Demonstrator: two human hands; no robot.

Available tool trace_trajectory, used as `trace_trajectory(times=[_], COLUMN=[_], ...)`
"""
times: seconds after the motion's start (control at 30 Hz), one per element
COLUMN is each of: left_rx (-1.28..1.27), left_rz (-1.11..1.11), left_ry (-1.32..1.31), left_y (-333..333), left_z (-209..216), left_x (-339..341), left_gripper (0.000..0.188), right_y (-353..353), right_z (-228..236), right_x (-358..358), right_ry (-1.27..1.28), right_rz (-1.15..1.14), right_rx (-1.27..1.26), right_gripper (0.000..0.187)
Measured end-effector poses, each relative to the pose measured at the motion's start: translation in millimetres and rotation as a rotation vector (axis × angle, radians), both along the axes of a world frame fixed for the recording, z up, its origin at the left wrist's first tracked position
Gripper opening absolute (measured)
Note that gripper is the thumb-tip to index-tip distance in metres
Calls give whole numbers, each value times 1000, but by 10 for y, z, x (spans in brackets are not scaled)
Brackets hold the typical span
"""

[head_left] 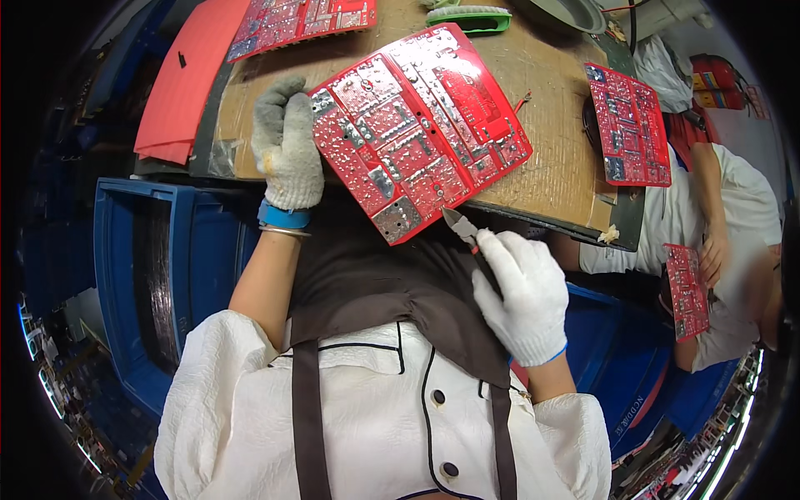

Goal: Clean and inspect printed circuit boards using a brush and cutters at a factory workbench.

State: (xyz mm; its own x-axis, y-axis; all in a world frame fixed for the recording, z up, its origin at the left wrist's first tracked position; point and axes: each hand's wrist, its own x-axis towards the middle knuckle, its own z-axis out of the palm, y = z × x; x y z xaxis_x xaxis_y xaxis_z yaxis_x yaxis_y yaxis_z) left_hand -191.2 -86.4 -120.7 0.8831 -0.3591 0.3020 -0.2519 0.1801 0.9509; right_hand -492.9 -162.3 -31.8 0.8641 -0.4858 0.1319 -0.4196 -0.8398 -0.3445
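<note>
Here's the red circuit board (425, 125), right in front of the wearer, turned cornerwise, its near corner jutting past the near edge of the cardboard-topped table (542, 71). The gloved left hand (287, 146) grips it by the left edge, probably to steady it while leaving nearly the whole solder-dotted face uncovered. And over on the right, the gloved right hand (522, 292) is closed around the handles of some pliers (461, 228), tips up at the board's near-right edge; touching or just short, I can't tell. That overhang likely gives the tool room to come in from the near side. Two more boards lie at the sides, one far left (304, 25), one right (629, 125), and a green brush (468, 18) sits at the far side, seemingly out of the way.
</note>
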Motion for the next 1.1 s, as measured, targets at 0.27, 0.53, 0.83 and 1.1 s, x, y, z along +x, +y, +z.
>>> trace_trajectory(times=[0.27, 0.53, 0.83, 1.1], left_rx=[-12, -28, -10, -22], left_rz=[38, 104, 153, 195], left_ry=[15, -64, -142, -181], left_y=[-25, -30, 4, -29], left_z=[-2, 4, -39, -24], left_x=[-11, -65, -47, -74], left_gripper=[31, 26, 22, 19], right_y=[-70, -67, -219, -356], right_z=[-18, 17, 65, 73], right_x=[1, 81, 61, 80], right_ry=[-5, 29, 59, 77], right_rz=[68, 207, 247, 321], right_rx=[-21, 36, 56, 78], right_gripper=[52, 51, 50, 51])
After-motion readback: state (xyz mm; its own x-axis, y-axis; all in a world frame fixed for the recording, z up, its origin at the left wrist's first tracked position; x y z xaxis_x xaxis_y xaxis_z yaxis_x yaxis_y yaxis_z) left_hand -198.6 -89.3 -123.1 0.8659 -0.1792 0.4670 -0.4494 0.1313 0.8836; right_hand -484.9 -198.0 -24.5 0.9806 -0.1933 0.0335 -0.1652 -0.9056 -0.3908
